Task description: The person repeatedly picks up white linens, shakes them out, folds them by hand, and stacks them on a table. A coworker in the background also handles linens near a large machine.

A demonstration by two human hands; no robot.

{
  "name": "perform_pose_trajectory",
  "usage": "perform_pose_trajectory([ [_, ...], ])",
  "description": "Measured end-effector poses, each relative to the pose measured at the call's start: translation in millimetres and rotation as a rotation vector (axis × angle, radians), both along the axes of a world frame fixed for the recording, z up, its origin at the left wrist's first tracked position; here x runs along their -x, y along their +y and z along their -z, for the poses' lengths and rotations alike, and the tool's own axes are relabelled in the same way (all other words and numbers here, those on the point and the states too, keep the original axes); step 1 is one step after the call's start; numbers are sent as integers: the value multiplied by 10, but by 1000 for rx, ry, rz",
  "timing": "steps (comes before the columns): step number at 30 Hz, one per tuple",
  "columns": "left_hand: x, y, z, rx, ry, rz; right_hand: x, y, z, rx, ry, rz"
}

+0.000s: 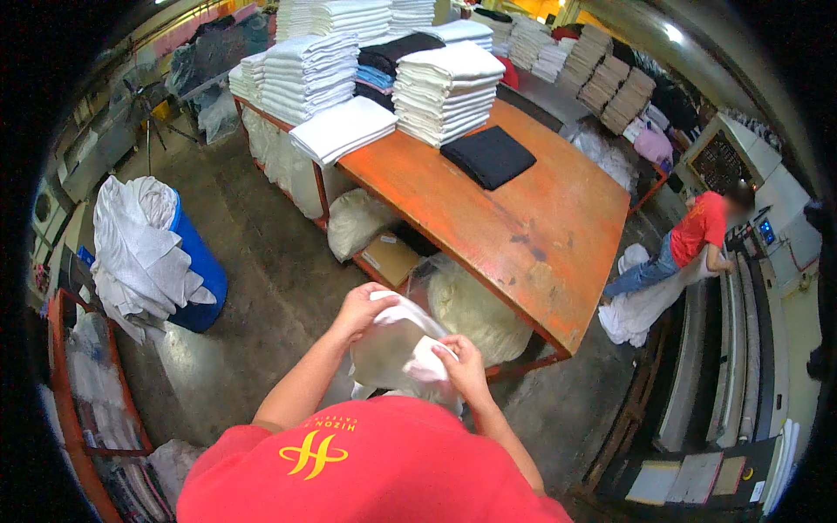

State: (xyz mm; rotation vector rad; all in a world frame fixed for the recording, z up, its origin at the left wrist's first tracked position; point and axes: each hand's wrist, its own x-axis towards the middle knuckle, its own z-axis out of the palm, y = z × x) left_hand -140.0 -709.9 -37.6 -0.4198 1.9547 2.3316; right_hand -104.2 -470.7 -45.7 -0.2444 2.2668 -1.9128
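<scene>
Both my hands hold a thin white cloth (386, 353) in front of my red shirt, short of the table's near edge. My left hand (359, 312) grips its upper left part, with a folded edge between thumb and fingers. My right hand (463, 365) pinches a bunched part on the right. Between the hands the cloth sags, and its lower end is hidden behind my shirt. The orange-topped table (562, 216) carries a folded black cloth (488, 157), a tall stack of folded white cloths (448, 98) and a low folded white pile (343, 127).
A blue barrel (203, 268) heaped with white cloth (140, 242) stands left. Stuffed plastic bags (477, 314) and a cardboard box (390, 258) sit under the table. On the right, a person in red (696, 225) holds white cloth at a long roller machine (739, 340). A metal rack (85, 451) is lower left.
</scene>
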Motion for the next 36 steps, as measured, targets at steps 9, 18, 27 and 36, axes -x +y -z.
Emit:
perform_pose_trajectory([
  [9,-128,667,-66,-413,-181,287,113,-61,-319,24,206,134],
  [18,-295,626,-214,-172,-44,401,80,-57,-178,8,236,184],
  [27,-198,545,-710,504,330,536,99,-71,-61,275,34,-43],
  [36,483,511,-1880,578,665,275,47,463,125,-222,-74,-338],
])
